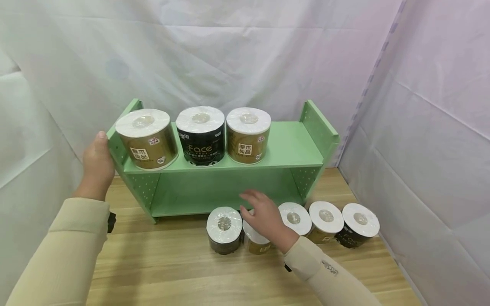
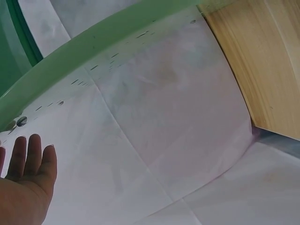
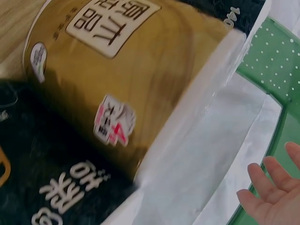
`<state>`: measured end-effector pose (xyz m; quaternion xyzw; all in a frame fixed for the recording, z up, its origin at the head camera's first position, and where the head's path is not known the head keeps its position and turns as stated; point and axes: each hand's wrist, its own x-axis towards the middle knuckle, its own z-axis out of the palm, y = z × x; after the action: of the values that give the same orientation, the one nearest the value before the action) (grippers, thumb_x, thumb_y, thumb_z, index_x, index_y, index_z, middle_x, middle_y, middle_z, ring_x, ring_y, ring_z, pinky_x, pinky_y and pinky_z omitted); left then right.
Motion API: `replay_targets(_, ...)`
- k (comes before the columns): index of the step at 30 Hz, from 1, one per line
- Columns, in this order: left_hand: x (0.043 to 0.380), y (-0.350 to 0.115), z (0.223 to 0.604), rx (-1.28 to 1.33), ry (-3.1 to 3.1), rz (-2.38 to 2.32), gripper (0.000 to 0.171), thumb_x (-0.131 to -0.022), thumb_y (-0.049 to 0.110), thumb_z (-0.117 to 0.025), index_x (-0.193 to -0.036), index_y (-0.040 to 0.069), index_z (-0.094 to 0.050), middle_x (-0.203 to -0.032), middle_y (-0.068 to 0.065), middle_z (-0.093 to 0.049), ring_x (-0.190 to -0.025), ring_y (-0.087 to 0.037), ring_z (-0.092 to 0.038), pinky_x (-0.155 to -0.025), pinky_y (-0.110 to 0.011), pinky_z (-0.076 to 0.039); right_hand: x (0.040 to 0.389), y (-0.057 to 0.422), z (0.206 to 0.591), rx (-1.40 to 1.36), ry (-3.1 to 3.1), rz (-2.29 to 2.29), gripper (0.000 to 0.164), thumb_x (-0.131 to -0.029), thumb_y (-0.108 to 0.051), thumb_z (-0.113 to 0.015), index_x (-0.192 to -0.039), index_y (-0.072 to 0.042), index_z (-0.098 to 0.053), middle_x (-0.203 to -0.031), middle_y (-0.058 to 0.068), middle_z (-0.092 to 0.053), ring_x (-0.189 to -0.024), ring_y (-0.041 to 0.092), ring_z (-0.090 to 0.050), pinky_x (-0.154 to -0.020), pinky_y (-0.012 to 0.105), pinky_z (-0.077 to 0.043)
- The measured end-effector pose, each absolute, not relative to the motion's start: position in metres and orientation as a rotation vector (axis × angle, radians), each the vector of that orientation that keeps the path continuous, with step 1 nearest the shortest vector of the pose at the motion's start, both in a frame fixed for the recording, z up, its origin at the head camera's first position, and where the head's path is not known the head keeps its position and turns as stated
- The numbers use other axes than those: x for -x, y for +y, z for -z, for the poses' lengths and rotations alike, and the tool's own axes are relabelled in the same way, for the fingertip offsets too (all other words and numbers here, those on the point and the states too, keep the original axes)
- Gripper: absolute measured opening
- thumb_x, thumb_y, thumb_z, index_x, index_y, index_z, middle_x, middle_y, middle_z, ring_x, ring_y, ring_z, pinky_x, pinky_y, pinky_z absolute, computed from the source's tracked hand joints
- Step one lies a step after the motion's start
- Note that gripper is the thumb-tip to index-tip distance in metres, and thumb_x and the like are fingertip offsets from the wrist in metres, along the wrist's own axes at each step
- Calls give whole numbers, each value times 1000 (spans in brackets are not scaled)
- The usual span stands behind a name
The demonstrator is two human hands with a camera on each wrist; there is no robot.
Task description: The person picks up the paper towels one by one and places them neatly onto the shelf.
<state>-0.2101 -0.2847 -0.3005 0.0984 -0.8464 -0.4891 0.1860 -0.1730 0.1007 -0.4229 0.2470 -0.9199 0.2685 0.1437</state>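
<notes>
My left hand (image 1: 97,163) is at the left side panel of a green two-tier shelf (image 1: 226,191), thumb near the panel's upper edge. In the left wrist view its extended fingers (image 2: 33,157) lie beside the green panel. My right hand (image 1: 266,216) hovers over a row of wrapped toilet paper rolls in front of the shelf, fingers spread and nothing in them. It partly covers a gold roll (image 1: 258,247); a dark roll (image 1: 223,244) stands to its left. In the right wrist view a gold roll (image 3: 154,70) appears large, between dark ones.
On the upper tier stand a gold roll (image 1: 155,146), a black roll (image 1: 203,146) and another gold roll (image 1: 249,144). The front row continues right with a gold roll (image 1: 323,235) and a black roll (image 1: 350,238). White cloth (image 1: 229,55) hangs behind the wooden table (image 1: 172,272).
</notes>
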Motion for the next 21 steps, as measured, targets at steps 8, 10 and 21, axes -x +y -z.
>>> replay_targets(8, 211, -283, 300, -306, -2371, 1407, 48, -103, 49, -12, -92, 25, -52, -100, -3, -50, -91, -7, -45, -105, -51, -35, 171, 88, 425, -756, -2708, -757, 36, -91, -24, -60, -125, -10, -65, -130, 13, -59, -119, 32, -55, -94, 47, -49)
replay_targets(10, 212, -282, 300, -304, -2363, 1390, 48, -103, 48, -13, -90, 24, -52, -94, -1, -50, -87, -7, -46, -99, -43, -39, 170, 86, 425, -762, -2717, -755, 36, -92, -24, -60, -125, -10, -64, -130, 13, -58, -119, 31, -55, -95, 47, -49)
replay_targets(21, 216, -280, 298, -168, -2353, 1262, 56, -104, 40, -10, -140, 26, -50, -125, -16, -55, -106, -13, -49, -100, -37, -41, 172, 77, 426, -826, -2784, -711, 38, -92, -26, -58, -126, -10, -63, -131, 12, -57, -122, 30, -53, -98, 44, -48)
